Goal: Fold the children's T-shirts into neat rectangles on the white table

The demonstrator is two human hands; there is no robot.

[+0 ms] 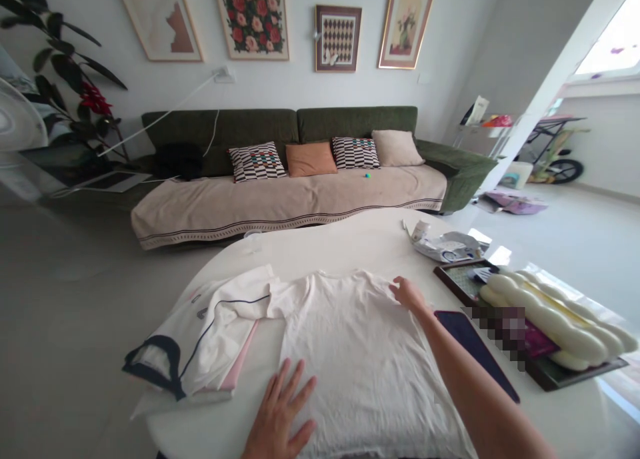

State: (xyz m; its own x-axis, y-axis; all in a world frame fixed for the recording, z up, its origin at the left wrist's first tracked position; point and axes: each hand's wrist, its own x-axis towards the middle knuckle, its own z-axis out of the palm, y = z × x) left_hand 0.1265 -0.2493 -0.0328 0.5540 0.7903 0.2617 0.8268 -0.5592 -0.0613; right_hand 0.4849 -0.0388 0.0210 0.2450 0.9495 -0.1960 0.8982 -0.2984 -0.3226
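A white T-shirt point(350, 352) lies spread on the white table point(310, 246), its neckline toward the sofa. My left hand point(283, 406) rests flat with fingers spread over the shirt's lower left edge. At the shirt's right shoulder, my right hand point(410, 296) has its fingers bent and closed on the cloth; the right sleeve is hidden there. Left of the T-shirt lies a white garment with dark navy trim point(210, 319), partly touching the shirt's left sleeve. A pink folded cloth point(240, 359) shows from under it.
A dark phone or tablet point(475, 352) lies beside my right forearm. Further right, a tray point(550, 379) holds a cream puffy item point(555, 312). Behind it are a crumpled silver packet point(450, 246) and a small white bottle point(421, 230). A green sofa point(225, 129) stands beyond the table.
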